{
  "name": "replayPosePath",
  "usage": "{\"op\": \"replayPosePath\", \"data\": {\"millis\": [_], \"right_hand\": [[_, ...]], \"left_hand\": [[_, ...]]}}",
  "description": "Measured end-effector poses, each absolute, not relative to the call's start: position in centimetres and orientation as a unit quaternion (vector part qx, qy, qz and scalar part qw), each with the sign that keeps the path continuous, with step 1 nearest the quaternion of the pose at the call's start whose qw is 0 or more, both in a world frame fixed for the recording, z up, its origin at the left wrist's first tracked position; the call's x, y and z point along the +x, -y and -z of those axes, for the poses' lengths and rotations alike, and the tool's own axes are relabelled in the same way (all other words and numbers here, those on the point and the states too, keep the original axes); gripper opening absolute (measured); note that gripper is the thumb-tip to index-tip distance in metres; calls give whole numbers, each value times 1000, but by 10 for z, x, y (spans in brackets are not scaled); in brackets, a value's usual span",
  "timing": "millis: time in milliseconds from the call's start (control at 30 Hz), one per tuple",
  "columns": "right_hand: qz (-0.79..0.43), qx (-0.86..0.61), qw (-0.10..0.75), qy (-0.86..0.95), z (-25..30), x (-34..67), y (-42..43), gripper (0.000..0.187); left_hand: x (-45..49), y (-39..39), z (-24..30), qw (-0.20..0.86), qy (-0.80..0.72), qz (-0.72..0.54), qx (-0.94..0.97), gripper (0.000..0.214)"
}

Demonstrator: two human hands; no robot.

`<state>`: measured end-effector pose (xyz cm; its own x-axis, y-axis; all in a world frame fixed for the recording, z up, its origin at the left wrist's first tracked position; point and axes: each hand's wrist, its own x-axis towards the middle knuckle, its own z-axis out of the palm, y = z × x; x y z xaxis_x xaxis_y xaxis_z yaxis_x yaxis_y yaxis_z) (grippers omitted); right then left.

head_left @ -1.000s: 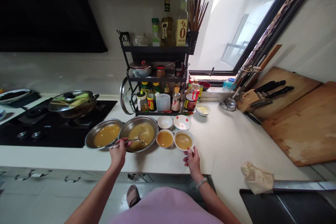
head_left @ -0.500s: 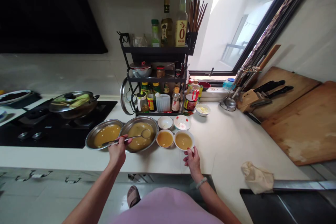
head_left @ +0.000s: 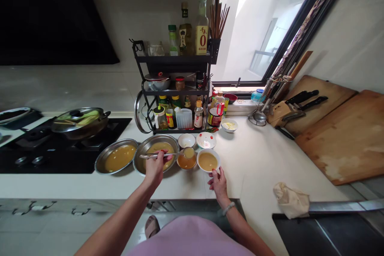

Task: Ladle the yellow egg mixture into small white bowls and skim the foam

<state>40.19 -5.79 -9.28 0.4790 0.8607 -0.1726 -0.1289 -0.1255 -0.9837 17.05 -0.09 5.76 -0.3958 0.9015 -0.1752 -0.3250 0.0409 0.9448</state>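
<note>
My left hand (head_left: pixel 156 167) is closed round the handle of a metal ladle (head_left: pixel 145 156). The ladle's full scoop hangs over a small bowl of orange-brown liquid (head_left: pixel 186 163). Below my wrist and fingers lies a large metal bowl (head_left: pixel 138 168) of cloudy yellowish broth, partly hidden by the hand. My right hand (head_left: pixel 219 184) grips the near rim of a white bowl (head_left: pixel 208 161) of tan liquid, thumb at the edge. Behind these stand a small white bowl (head_left: pixel 186 141) and a bowl with red patterns (head_left: pixel 206 140).
A second metal bowl of broth (head_left: pixel 117 158) stands beside the stove (head_left: pixel 60 162), which carries a lidded pan (head_left: pixel 78 124). At the back is a black spice rack (head_left: pixel 174 93). A knife block (head_left: pixel 280 113), cutting boards (head_left: pixel 336 140) and a cloth (head_left: pixel 291 201) by the sink are on the right.
My left hand has moved right with the ladle, from above the large metal bowl to over the small bowl of orange-brown liquid. My right hand stays at the white bowl; the view shifted slightly.
</note>
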Motion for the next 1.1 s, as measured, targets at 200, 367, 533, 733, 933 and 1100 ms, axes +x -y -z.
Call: {"op": "replayPosePath", "data": {"millis": [200,367,533,733,933,1100], "right_hand": [[-420,-631,588,283,93,401,58,79],[-416,-643,578,282,92,401,58,82],[-404,-659,563,292,89,403,59,84],[-421,-637,578,287,90,402,59,83],[-426,-623,595,275,93,401,57,78],[-422,-621,590,297,95,403,58,75]], "left_hand": [[211,3,-50,508,-519,-579,370,19],[222,14,-45,435,-458,-529,566,23],[216,24,-44,316,-349,-492,732,23],[192,17,-47,229,-399,-535,708,23],[130,1,-27,254,-599,-561,512,33],[86,3,2,144,-659,-490,552,30]]}}
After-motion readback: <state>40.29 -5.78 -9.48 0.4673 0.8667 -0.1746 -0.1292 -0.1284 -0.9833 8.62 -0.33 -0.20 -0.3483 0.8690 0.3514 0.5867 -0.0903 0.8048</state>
